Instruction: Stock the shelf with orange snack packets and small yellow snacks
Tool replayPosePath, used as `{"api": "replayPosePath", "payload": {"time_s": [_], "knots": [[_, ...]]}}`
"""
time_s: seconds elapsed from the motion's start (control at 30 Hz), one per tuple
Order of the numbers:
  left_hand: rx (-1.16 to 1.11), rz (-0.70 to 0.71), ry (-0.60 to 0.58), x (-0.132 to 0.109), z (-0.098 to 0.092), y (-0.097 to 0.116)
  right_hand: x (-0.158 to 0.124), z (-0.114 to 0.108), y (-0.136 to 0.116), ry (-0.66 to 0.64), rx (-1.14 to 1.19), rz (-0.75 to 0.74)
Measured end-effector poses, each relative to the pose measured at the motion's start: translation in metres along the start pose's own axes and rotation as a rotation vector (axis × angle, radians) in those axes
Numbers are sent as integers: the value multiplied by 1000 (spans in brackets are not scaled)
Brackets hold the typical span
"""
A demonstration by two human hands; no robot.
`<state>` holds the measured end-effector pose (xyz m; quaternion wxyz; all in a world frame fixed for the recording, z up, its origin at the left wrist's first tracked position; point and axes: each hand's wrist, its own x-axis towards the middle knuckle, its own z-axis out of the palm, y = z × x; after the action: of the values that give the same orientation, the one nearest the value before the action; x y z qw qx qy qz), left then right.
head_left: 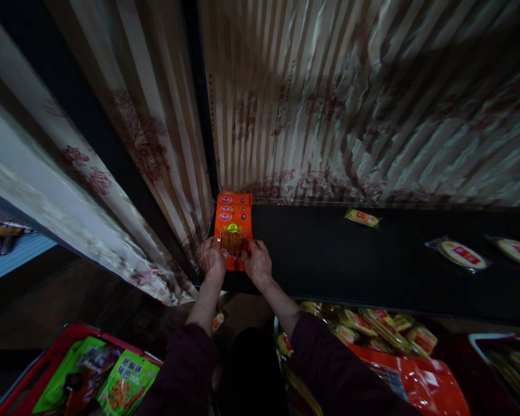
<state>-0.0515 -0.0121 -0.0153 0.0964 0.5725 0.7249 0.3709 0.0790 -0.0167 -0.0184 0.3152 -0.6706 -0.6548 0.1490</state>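
Several orange snack packets (234,222) lie overlapped in a row at the left end of the black shelf (312,254). The front one shows a picture of brown sticks and a yellow-green round mark. My left hand (213,256) grips its left edge, fingers bent round the side. On its right edge, my right hand (258,259) does the same, thumb resting on the front. Both hands are closed on this front packet, which lies close against those behind it. Whether it rests fully on the shelf I cannot tell.
A small yellow wrapped snack (362,218) and a pale oval wrapped snack (463,254) lie farther right on the shelf. Striped printed sheeting (286,115) hangs behind and left. Below stand a red basket (65,335) with green bags and a container of yellow packets (383,329).
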Motion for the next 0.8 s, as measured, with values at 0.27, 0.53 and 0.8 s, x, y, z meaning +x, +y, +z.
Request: {"api": "replayPosePath", "payload": {"time_s": [0.27,0.53,0.8], "knots": [[81,22,-1,-1,2,1,3,-1,-1,-22,-24,0],[224,219,-51,-11,14,5,4,-3,-4,15,-103,-42],[262,254,-68,-10,23,1,1,4,1,45,-143,-187]]}}
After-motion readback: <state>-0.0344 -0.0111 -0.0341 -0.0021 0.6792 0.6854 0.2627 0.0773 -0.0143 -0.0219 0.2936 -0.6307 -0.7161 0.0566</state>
